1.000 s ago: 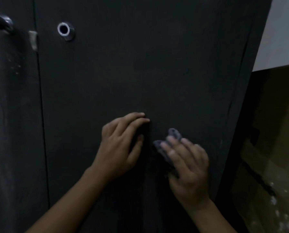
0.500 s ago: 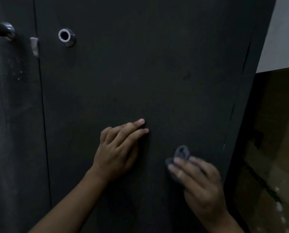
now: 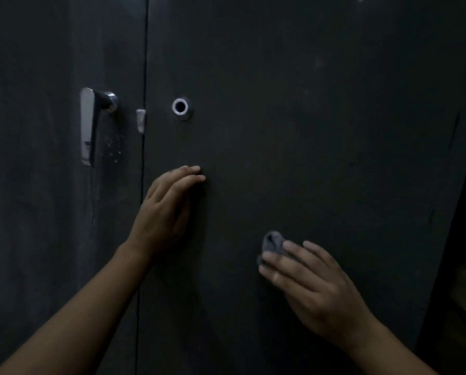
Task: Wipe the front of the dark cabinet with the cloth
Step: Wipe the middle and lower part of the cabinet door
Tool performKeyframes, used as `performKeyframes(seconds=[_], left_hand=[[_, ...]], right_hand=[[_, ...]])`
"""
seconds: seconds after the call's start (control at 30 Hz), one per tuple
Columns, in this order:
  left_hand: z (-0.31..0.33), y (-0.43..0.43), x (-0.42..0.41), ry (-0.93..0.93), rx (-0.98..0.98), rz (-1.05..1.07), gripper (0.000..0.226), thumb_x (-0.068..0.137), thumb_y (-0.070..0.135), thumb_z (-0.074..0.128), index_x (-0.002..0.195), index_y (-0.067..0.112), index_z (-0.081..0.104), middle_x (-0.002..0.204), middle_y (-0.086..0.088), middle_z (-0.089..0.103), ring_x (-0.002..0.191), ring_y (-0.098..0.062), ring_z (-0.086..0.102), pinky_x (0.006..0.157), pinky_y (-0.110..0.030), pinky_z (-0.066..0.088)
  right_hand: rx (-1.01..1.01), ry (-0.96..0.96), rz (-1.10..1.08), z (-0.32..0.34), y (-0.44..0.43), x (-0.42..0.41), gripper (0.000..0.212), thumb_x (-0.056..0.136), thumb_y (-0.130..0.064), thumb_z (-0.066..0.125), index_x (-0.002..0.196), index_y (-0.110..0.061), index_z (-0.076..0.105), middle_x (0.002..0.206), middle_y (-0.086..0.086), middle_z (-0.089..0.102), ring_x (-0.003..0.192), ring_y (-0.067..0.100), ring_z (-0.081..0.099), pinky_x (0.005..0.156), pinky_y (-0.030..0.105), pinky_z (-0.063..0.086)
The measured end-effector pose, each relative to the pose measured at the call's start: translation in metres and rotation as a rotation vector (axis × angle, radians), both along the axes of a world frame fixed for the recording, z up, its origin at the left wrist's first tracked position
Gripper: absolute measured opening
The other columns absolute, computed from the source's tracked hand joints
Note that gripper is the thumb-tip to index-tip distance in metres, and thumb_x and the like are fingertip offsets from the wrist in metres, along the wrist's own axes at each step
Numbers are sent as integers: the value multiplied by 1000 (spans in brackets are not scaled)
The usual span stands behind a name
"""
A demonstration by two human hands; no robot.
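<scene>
Matte black board is forming the front of the dark cabinet. Both doors are sitting closed along a vertical seam, so the interior is hidden. A metal ring is showing on the right door, with a bright handle at its 9 o'clock on the left door.

The grey cloth is lying bunched against the right door, at 5 o'clock from the ring. The right hand is pressing it to the panel with fingers extended and nearly straight, the forearm entering from 5 o'clock. The left hand is resting against the same door at 6 o'clock from the ring, fingers straight and together, holding nothing, the forearm entering from 7 o'clock.
</scene>
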State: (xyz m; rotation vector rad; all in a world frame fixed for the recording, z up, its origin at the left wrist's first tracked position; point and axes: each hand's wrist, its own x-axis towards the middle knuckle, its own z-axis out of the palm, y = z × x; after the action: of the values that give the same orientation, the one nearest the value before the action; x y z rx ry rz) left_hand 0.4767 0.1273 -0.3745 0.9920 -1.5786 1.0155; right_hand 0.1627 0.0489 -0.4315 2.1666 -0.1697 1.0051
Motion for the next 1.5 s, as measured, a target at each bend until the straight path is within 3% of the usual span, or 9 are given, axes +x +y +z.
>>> performKeyframes(seconds=[0.1,0.2,0.47,0.7,0.93,1.13,1.2,1.33,1.5], left_hand=[[-2,-4,4,77,-112,-60,34,95,-2,47,126,8,54,136,-10,52,132,-23,48,114,-39,39],[-4,-5,2,347,-258,-117,37,89,-12,42,122,1,54,131,-14,53,126,-29,51,112,-41,41],[-6,-2,12,602,-309,-335,33,93,-17,40,110,7,55,114,-13,62,122,-25,59,106,-40,46],[-8,0,14,413,-239,-208,34,82,-13,37,102,-5,63,115,-12,58,130,-26,51,110,-31,41],[-12,-7,11,373,-212,-145,30,95,1,38,103,-7,65,117,-20,56,133,-27,45,115,-34,39],[-12,-8,12,362,-218,-144,51,107,37,37,104,-4,65,116,-20,58,131,-30,48,114,-28,38],[-13,-8,12,346,-228,-150,42,107,37,35,111,4,61,120,-14,56,133,-26,45,115,-28,37],[-17,-12,16,285,-221,-87,27,105,15,37,124,10,55,126,-14,50,137,-32,43,116,-39,37],[-17,-10,15,249,-185,-20,38,94,5,47,132,9,53,134,-14,45,142,-32,37,117,-42,35]], right_hand=[[91,-250,31,44,9,43,44,95,-11,55,139,-15,62,150,8,51,139,31,48,112,51,40],[130,-313,60,83,22,96,50,89,-8,59,139,-9,60,148,15,53,138,35,49,111,52,41],[38,203,52,66,35,147,42,92,-26,52,131,-22,65,143,2,58,139,24,45,115,42,34],[-24,416,182,-3,23,121,26,100,-28,52,111,-31,76,133,-9,65,128,17,57,105,37,44],[109,-242,120,82,30,119,37,91,-10,60,126,-10,70,138,11,62,131,32,54,109,46,43],[20,297,148,82,31,128,29,93,-21,60,119,-22,73,137,1,64,131,24,55,102,47,50],[-29,244,138,104,27,122,31,92,-18,61,121,-20,73,137,4,63,129,27,56,102,48,50],[44,-151,94,147,25,112,39,87,-10,62,126,-11,70,139,11,62,131,35,55,106,53,45],[-53,160,79,112,25,100,30,96,-21,57,120,-19,74,135,4,65,128,29,57,102,48,49]])
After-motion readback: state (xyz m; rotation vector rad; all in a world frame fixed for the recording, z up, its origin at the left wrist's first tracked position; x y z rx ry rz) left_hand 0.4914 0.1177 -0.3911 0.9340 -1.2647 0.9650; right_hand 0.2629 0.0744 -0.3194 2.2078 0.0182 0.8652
